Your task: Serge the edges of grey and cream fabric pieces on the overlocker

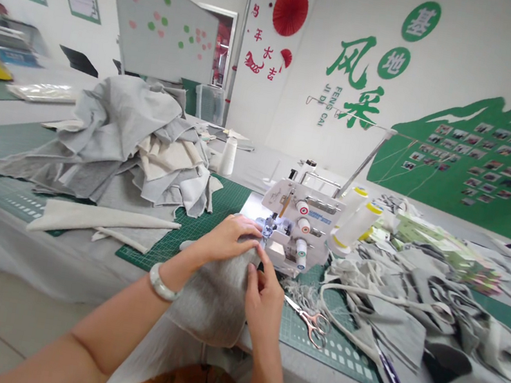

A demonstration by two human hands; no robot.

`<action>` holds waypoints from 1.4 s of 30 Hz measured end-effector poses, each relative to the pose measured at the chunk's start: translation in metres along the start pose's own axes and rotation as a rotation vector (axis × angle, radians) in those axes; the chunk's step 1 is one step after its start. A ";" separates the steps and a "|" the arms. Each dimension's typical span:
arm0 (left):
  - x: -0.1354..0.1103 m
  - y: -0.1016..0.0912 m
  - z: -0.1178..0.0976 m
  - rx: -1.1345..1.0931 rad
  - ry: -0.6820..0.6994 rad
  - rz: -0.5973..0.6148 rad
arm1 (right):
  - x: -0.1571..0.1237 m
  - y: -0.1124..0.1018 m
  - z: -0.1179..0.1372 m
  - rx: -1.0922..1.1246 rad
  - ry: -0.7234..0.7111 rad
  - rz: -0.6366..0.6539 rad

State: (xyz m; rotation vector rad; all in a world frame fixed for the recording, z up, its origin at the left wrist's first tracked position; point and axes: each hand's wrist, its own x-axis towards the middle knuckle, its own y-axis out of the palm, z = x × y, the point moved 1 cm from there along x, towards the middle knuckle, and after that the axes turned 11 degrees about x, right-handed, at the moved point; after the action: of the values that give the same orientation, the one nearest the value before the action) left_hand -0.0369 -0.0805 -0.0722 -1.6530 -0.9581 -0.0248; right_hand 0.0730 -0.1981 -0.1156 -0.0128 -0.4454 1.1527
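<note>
A grey fabric piece (216, 296) hangs over the table's front edge, its upper end at the needle area of a white overlock sewing machine (301, 225). My left hand (228, 237) lies over the fabric's upper left part with fingers stretched towards the lit presser foot. On the other side, my right hand (265, 294) pinches the fabric's right edge between thumb and fingers, just below the machine. The fabric under my left palm is hidden. Pink-handled scissors (314, 324) rest on the mat right of my right hand.
Left of the machine stands a large heap of grey and cream cloth (122, 136), with folded strips (103, 223) before it. Thread cones (360, 225) stand behind the machine. At right lie fabric scraps (395, 293) and a purple thread snipper (394, 375). A green cutting mat (230, 197) covers the table.
</note>
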 end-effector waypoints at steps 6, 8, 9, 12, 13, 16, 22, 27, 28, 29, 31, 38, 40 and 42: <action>0.000 0.002 0.002 -0.023 0.005 -0.014 | 0.000 0.001 0.000 0.025 0.010 -0.019; 0.000 0.004 0.004 -0.024 0.001 -0.021 | 0.000 0.002 0.000 0.032 0.010 -0.023; -0.001 0.005 0.004 -0.025 0.000 -0.025 | 0.000 0.003 0.000 0.035 0.011 -0.024; -0.001 0.005 0.004 -0.024 -0.001 -0.033 | -0.001 0.004 0.000 0.040 0.006 -0.036; -0.002 0.004 0.003 -0.024 -0.001 -0.035 | -0.001 0.005 0.000 0.039 0.003 -0.041; -0.002 0.002 0.002 -0.026 -0.005 -0.035 | -0.001 0.006 0.000 0.032 0.000 -0.045; -0.004 -0.001 0.000 -0.032 -0.003 -0.031 | -0.001 0.007 0.002 0.037 0.008 -0.038; -0.004 -0.002 -0.001 -0.048 -0.015 -0.038 | -0.002 0.007 0.005 0.025 -0.053 -0.073; -0.004 -0.002 -0.002 -0.050 -0.016 -0.040 | -0.002 0.007 0.005 0.022 -0.063 -0.074; -0.004 -0.002 -0.001 -0.050 -0.017 -0.043 | -0.002 0.007 0.005 0.019 -0.070 -0.072; -0.004 -0.001 -0.001 -0.046 -0.014 -0.043 | -0.001 0.006 0.004 0.010 -0.069 -0.065; -0.004 0.003 0.003 -0.036 0.008 -0.052 | -0.001 0.006 0.001 0.008 -0.058 -0.049; -0.004 0.003 0.003 -0.036 0.012 -0.052 | -0.001 0.006 0.001 0.010 -0.053 -0.050; -0.004 0.003 0.003 -0.036 0.011 -0.055 | -0.001 0.005 0.002 0.008 -0.044 -0.043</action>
State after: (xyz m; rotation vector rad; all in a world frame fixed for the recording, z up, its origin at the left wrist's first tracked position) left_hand -0.0391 -0.0804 -0.0773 -1.6570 -0.9999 -0.0888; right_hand 0.0671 -0.1973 -0.1154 0.0295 -0.4782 1.1143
